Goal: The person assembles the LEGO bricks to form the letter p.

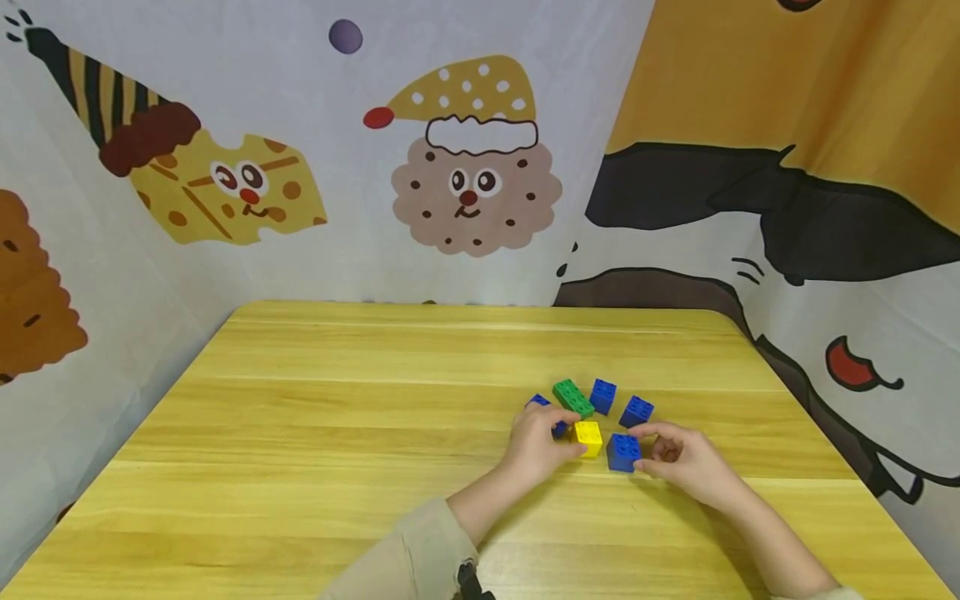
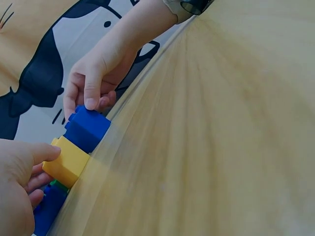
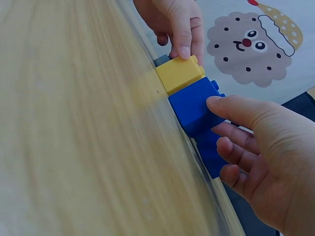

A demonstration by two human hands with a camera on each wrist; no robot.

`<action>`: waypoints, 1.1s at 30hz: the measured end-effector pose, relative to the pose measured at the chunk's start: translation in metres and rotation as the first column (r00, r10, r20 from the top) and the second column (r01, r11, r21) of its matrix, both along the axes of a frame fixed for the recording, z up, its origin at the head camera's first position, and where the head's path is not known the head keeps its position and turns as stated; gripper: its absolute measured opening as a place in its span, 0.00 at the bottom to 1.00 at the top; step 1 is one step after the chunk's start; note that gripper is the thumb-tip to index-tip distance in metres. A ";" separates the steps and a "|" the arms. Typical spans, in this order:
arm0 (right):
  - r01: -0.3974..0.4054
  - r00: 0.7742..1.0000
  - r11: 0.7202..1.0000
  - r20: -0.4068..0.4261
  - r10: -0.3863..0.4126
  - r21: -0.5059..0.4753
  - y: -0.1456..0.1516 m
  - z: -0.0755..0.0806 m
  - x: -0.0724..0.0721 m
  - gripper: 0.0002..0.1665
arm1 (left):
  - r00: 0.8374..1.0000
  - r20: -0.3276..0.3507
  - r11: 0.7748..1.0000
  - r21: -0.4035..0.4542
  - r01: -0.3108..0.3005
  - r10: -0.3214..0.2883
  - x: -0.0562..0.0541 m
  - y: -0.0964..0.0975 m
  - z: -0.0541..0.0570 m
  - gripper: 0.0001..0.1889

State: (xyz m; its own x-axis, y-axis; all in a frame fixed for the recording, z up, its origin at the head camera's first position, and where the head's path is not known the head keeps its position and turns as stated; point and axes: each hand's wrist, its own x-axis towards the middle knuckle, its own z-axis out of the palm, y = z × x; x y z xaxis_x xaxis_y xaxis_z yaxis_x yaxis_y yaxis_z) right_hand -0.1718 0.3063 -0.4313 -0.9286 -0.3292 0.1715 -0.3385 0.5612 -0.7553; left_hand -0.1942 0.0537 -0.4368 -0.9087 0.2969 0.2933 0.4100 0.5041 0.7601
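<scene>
My left hand (image 1: 537, 444) pinches a yellow building block (image 1: 587, 439) between thumb and fingers on the table. To its right, my right hand (image 1: 686, 461) holds a blue block (image 1: 624, 452) by its right side, thumb near and index finger far. A narrow gap parts the two blocks in the head view. Both stand with studs facing up. In the left wrist view the left thumb lies against the yellow block (image 2: 67, 161). The right wrist view shows the right thumb on the blue block (image 3: 196, 108).
Behind the held blocks lie a green block (image 1: 573, 398) and two blue blocks, one at the back (image 1: 603, 397) and one farther right (image 1: 637, 412). Another blue block (image 1: 538, 401) is partly hidden by the left hand. The wooden table (image 1: 337, 417) meets a cartoon-printed curtain (image 1: 300, 267).
</scene>
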 end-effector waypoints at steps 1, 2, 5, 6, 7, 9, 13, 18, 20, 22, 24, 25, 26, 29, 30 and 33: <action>0.000 1.000 1.000 -0.001 0.000 0.000 0.000 0.000 0.000 0.23 | 1.000 -0.007 1.000 -0.002 -0.001 0.001 0.000 0.000 0.000 0.19; 0.002 1.000 1.000 -0.002 -0.002 -0.002 0.000 0.001 0.000 0.23 | 1.000 -0.012 1.000 -0.001 0.001 -0.001 0.000 0.000 0.000 0.19; 0.001 1.000 1.000 -0.004 -0.001 -0.012 -0.001 0.002 0.001 0.23 | 1.000 -0.020 1.000 0.006 0.007 -0.007 0.001 0.000 0.001 0.19; 0.002 1.000 1.000 -0.006 -0.002 -0.015 -0.001 0.003 0.001 0.23 | 1.000 -0.019 1.000 0.013 0.010 -0.009 0.001 0.000 0.001 0.19; 0.003 1.000 1.000 -0.008 -0.003 -0.015 -0.001 0.004 0.001 0.23 | 1.000 -0.016 1.000 0.022 0.014 -0.013 0.001 0.000 0.001 0.19; 0.011 1.000 1.000 -0.019 -0.011 -0.017 -0.002 0.005 0.002 0.23 | 1.000 -0.003 0.999 0.046 0.019 -0.019 0.001 -0.001 0.002 0.19; 0.034 0.998 0.999 -0.059 -0.035 -0.012 -0.007 0.012 0.007 0.23 | 0.999 0.023 0.994 0.099 0.036 -0.039 0.001 -0.004 0.003 0.19; 0.056 0.991 0.998 -0.118 -0.059 -0.034 -0.021 0.037 0.019 0.22 | 0.998 0.018 0.990 0.129 0.057 -0.060 0.001 -0.011 0.004 0.18; 0.064 0.988 0.997 -0.137 -0.069 -0.041 -0.025 0.045 0.022 0.21 | 0.997 0.010 0.988 0.140 0.069 -0.071 0.001 -0.015 0.005 0.18; 0.068 0.986 0.997 -0.152 -0.074 -0.044 -0.027 0.048 0.024 0.21 | 0.997 0.009 0.986 0.149 0.076 -0.079 0.001 -0.019 0.006 0.17; 0.070 0.983 0.996 -0.166 -0.077 -0.049 -0.027 0.048 0.023 0.21 | 0.996 0.020 0.984 0.162 0.079 -0.083 0.002 -0.023 0.007 0.17; 0.070 0.982 0.996 -0.175 -0.078 -0.052 -0.028 0.049 0.024 0.21 | 0.996 0.025 0.983 0.167 0.081 -0.086 0.002 -0.025 0.008 0.17; 0.069 0.980 0.996 -0.185 -0.078 -0.055 -0.028 0.050 0.024 0.21 | 0.996 0.034 0.982 0.173 0.080 -0.087 0.003 -0.027 0.008 0.17; 0.063 0.974 0.996 -0.213 -0.077 -0.070 -0.031 0.053 0.024 0.21 | 0.993 0.071 0.980 0.183 0.078 -0.093 0.003 -0.034 0.009 0.17; 0.062 0.972 0.995 -0.223 -0.077 -0.072 -0.033 0.054 0.024 0.21 | 0.992 0.081 0.980 0.183 0.080 -0.096 0.004 -0.037 0.009 0.17; 0.052 0.968 0.995 -0.240 -0.071 -0.085 -0.037 0.057 0.025 0.21 | 0.989 0.106 0.980 0.181 0.083 -0.103 0.005 -0.044 0.010 0.17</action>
